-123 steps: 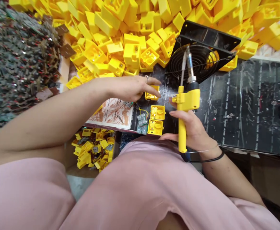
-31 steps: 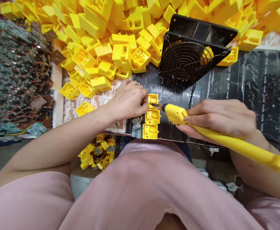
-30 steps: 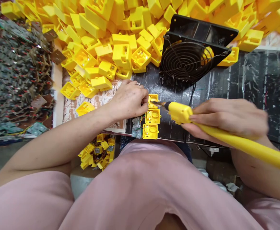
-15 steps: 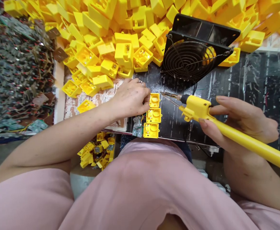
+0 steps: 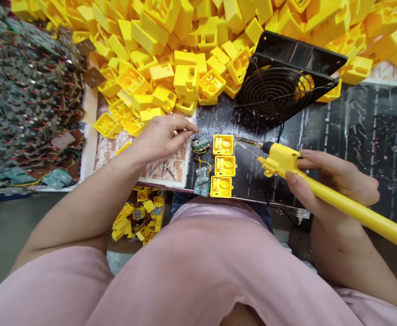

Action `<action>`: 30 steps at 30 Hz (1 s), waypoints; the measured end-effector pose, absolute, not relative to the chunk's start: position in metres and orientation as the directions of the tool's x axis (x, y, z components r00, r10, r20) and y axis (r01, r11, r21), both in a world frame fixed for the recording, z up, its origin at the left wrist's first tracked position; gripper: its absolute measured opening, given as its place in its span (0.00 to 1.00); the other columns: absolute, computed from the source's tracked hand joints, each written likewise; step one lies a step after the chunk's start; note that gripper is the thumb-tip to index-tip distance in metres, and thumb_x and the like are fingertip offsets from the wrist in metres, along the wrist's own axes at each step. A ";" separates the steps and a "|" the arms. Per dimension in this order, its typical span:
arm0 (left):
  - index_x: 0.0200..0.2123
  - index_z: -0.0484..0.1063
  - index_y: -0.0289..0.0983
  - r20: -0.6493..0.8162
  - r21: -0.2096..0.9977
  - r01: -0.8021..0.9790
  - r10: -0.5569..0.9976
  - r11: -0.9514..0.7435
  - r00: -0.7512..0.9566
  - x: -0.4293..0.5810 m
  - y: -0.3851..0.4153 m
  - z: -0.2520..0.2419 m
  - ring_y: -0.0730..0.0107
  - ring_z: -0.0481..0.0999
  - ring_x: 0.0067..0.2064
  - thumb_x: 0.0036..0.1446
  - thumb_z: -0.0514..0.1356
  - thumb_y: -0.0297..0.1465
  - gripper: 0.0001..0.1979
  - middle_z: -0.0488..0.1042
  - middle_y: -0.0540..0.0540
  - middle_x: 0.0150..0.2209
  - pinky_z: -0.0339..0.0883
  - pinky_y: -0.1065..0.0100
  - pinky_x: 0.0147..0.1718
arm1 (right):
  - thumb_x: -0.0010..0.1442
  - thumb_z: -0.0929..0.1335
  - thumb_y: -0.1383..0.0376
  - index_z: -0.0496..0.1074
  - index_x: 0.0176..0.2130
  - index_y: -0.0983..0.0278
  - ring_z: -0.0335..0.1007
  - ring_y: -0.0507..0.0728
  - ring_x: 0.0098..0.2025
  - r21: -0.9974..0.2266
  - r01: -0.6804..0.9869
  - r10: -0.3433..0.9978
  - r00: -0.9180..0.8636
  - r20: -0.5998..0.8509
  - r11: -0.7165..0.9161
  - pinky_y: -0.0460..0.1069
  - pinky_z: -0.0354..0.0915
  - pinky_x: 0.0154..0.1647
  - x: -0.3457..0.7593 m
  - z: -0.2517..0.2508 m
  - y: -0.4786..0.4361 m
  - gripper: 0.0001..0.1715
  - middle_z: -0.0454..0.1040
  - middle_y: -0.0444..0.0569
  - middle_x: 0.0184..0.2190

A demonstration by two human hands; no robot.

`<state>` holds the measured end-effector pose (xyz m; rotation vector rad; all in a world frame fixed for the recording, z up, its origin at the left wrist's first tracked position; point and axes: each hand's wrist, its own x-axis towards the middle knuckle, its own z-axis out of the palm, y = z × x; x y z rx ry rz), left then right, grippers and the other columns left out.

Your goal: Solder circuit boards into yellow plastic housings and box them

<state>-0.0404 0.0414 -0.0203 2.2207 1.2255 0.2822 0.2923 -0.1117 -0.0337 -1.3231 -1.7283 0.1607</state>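
Casings [image 5: 225,166], three in yellow, stand in a column just right of the frame's centre with their open sides up, and small circuit boards [image 5: 201,174] lie just left of them on the dark bench [image 5: 324,131]. Your left hand [image 5: 162,138], left of centre, holds nothing that shows; its fingers are loosely spread, the tips near the uppermost board. Your right hand [image 5: 334,179], at the right of the frame, has thumb and fingers closed around a yellow soldering tool [image 5: 280,159], whose tip points left, just beside the top casing. As for progress, the laying-out of these three looks done, and thin wires show by the boards; whether every joint is made is too small to tell, and no board is seated inside a casing of the column. Much appears left, judging by the heap of yellow casings [image 5: 186,81] across the top and the mass of circuit boards [image 5: 31,104] at upper left, while the lower heap [image 5: 127,222], below left of centre, mixes yellow pieces with a few grey boards, and you may have finished those, though I cannot tell
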 end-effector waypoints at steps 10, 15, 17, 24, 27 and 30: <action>0.40 0.83 0.37 -0.087 0.740 0.598 0.838 -0.308 0.538 -0.004 0.028 -0.033 0.69 0.80 0.35 0.60 0.62 0.35 0.11 0.83 0.48 0.33 0.74 0.68 0.40 | 0.55 0.80 0.69 0.78 0.61 0.52 0.81 0.56 0.29 -0.518 0.696 0.755 -0.053 0.654 0.497 0.47 0.76 0.26 0.286 -0.030 -0.108 0.36 0.85 0.44 0.36; 0.38 0.84 0.38 -0.004 0.562 0.706 0.852 -0.431 0.524 0.001 0.025 -0.033 0.65 0.81 0.37 0.60 0.60 0.35 0.13 0.84 0.46 0.33 0.74 0.63 0.44 | 0.57 0.80 0.68 0.74 0.64 0.52 0.82 0.55 0.31 -0.582 0.649 0.738 0.046 0.673 0.490 0.47 0.78 0.30 0.278 -0.037 -0.104 0.39 0.85 0.47 0.46; 0.39 0.84 0.38 -0.004 0.523 0.726 0.851 -0.446 0.525 0.001 0.025 -0.032 0.62 0.82 0.39 0.61 0.58 0.35 0.14 0.85 0.45 0.35 0.74 0.62 0.44 | 0.58 0.79 0.66 0.73 0.65 0.51 0.82 0.55 0.30 -0.610 0.635 0.746 0.077 0.661 0.475 0.47 0.78 0.28 0.273 -0.038 -0.103 0.39 0.84 0.47 0.50; 0.37 0.82 0.37 -0.005 0.569 0.709 0.860 -0.417 0.510 0.004 0.024 -0.032 0.65 0.80 0.34 0.58 0.58 0.35 0.13 0.83 0.46 0.32 0.73 0.63 0.42 | 0.60 0.79 0.64 0.72 0.65 0.51 0.83 0.57 0.30 -0.545 0.698 0.768 -0.010 0.641 0.464 0.49 0.79 0.28 0.270 -0.038 -0.107 0.37 0.85 0.44 0.43; 0.35 0.81 0.38 -0.005 0.517 0.732 0.854 -0.443 0.520 0.006 0.025 -0.034 0.64 0.79 0.34 0.56 0.58 0.34 0.12 0.83 0.46 0.31 0.72 0.63 0.43 | 0.60 0.79 0.64 0.76 0.57 0.55 0.83 0.57 0.31 -0.534 0.697 0.772 -0.045 0.634 0.478 0.49 0.80 0.30 0.267 -0.037 -0.108 0.27 0.85 0.43 0.38; 0.35 0.81 0.37 0.008 0.469 0.749 0.851 -0.467 0.526 0.009 0.025 -0.035 0.63 0.79 0.35 0.56 0.57 0.34 0.12 0.82 0.47 0.31 0.72 0.62 0.43 | 0.60 0.79 0.65 0.77 0.47 0.58 0.83 0.57 0.30 -0.513 0.668 0.741 -0.084 0.667 0.538 0.48 0.79 0.27 0.261 -0.034 -0.107 0.16 0.85 0.43 0.35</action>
